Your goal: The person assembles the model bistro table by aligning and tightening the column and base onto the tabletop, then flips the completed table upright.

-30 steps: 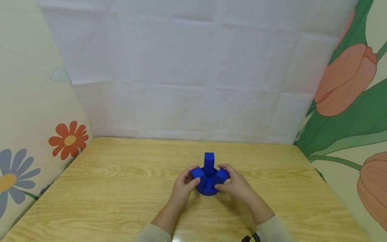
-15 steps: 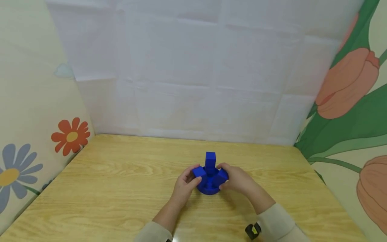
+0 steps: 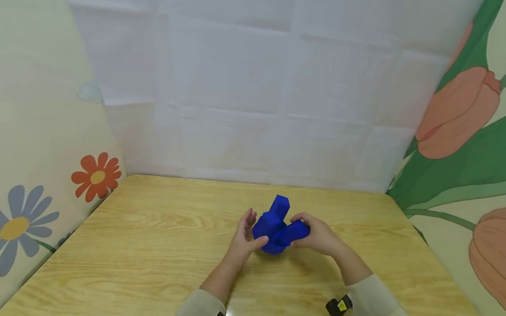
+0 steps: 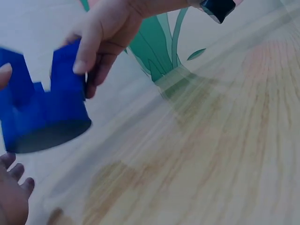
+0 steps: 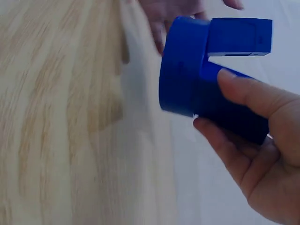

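Observation:
A blue round piece [image 3: 272, 232] with upright block-shaped prongs is tilted above the wooden table, its underside showing in the left wrist view. My right hand [image 3: 321, 238] grips one of the prongs [image 5: 234, 101], thumb on one face and fingers on the opposite side. Another prong [image 5: 240, 36] juts out beside it in the right wrist view. At the piece's left side is my left hand [image 3: 241, 243], fingers spread and extended, thumb tip overlapping the round base [image 5: 180, 65] in the head view. In the left wrist view its fingers [image 4: 16, 172] stand apart from the base.
The wood-grain table [image 3: 158, 245] runs back to a hanging white sheet [image 3: 237, 96]. Flower-patterned walls flank it left and right. A black strapped device [image 3: 339, 305] is at the right sleeve [image 3: 373, 294].
The blue piece has gone from upright to tilted and off the table, its prongs swinging to the right. My left hand has loosened from its prong; my right hand still grips and has shifted right.

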